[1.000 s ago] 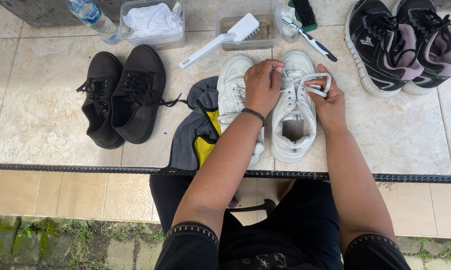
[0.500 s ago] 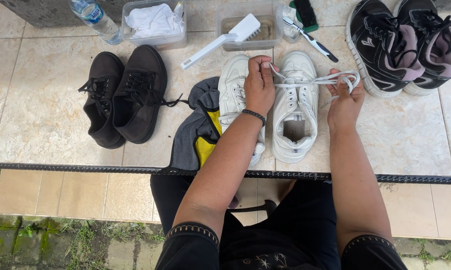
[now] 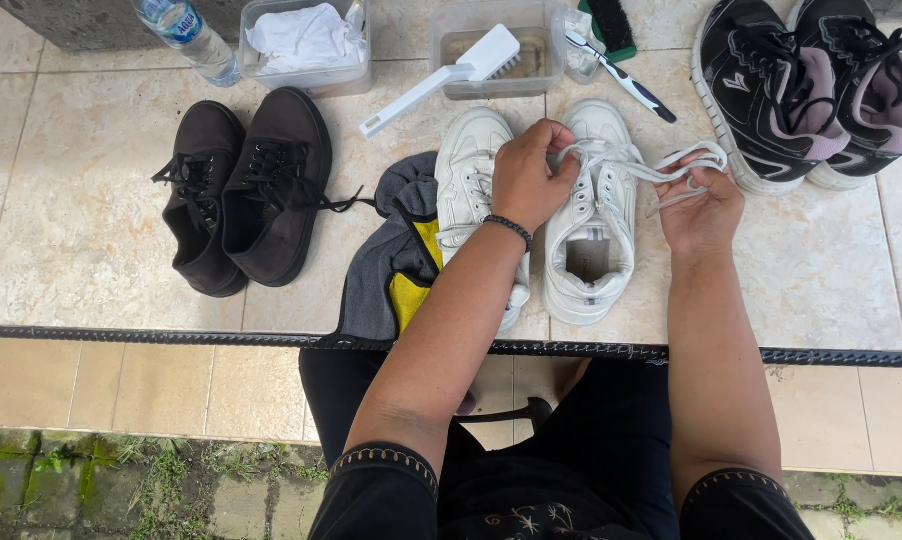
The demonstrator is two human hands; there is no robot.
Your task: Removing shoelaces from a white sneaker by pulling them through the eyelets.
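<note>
— Two white sneakers [image 3: 591,230] sit side by side on the tiled ledge [image 3: 81,220], right?
— Yes. The left hand [image 3: 529,178] pinches the right sneaker's white lace [image 3: 661,170] near the eyelets; the right hand [image 3: 699,205] is clenched around its loops, just beside the shoe.

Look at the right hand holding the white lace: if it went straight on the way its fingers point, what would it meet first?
Probably the toothbrush, with the clear tub beyond. The right hand points up past the lace it grips; height is unclear.
</note>
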